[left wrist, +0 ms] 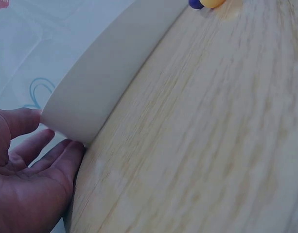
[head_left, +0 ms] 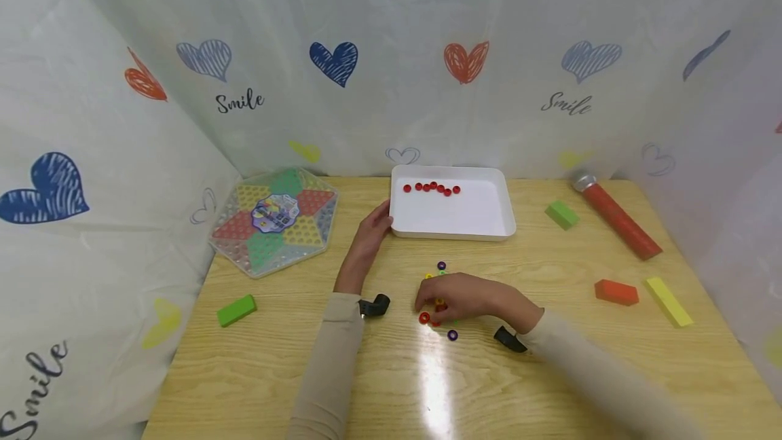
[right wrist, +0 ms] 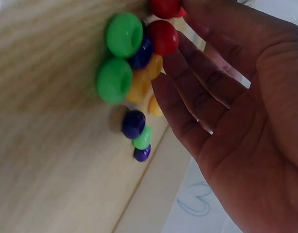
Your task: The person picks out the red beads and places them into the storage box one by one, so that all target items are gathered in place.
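Note:
A white tray [head_left: 452,235] stands at the back of the wooden table, with a row of several red beads [head_left: 441,189] inside. My left hand [head_left: 369,236] touches its near left corner, thumb at the front and fingers along the side; the left wrist view shows the thumb [left wrist: 25,121] against the tray wall [left wrist: 102,73]. Over a cluster of loose beads my right hand [head_left: 467,297] reaches down, its fingertips at red beads [right wrist: 163,38]. Green beads [right wrist: 124,35], dark blue and yellow ones lie beside them. The hand partly hides the cluster in the head view.
At the left lie a hexagonal game board [head_left: 275,223] and a green block [head_left: 237,310]. To the right are another green block [head_left: 562,214], a red microphone-shaped object [head_left: 620,219], an orange-red block [head_left: 616,292] and a yellow block [head_left: 668,301]. A printed white curtain [head_left: 391,107] encloses the table.

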Motion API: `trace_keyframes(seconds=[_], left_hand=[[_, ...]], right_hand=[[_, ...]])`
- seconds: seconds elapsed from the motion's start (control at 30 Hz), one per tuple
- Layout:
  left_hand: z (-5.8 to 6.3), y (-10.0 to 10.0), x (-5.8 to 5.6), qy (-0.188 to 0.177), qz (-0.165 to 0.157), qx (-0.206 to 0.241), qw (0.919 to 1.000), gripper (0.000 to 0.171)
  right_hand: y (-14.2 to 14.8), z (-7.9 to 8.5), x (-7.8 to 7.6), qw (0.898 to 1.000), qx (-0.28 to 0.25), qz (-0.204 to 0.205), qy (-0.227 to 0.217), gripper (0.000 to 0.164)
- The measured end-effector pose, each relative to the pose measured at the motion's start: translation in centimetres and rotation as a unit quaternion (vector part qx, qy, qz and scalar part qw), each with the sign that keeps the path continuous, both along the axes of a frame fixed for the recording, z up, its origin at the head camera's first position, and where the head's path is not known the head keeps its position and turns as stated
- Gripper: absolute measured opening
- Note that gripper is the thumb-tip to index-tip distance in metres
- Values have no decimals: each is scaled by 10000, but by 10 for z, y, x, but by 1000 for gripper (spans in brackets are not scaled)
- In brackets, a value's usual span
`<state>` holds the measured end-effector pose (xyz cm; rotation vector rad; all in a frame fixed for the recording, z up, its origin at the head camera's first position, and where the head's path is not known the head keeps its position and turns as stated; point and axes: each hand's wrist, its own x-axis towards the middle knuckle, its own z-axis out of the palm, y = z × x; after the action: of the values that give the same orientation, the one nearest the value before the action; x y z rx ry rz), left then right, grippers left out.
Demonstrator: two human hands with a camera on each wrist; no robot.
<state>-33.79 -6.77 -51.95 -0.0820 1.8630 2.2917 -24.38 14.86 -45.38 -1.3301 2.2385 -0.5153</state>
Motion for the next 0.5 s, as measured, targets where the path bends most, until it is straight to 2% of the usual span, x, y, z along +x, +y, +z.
trace_keyframes(seconds=[0.2, 0.5], left_hand=[[-1, 0, -1, 22, 42, 51, 10000, 48], [-2, 0, -1, 27, 52, 40, 10000, 48]], right_hand=[[-1, -11, 8, 9996, -169, -166, 119, 18], [-1, -17, 15, 9988, -150, -260, 388, 13]])
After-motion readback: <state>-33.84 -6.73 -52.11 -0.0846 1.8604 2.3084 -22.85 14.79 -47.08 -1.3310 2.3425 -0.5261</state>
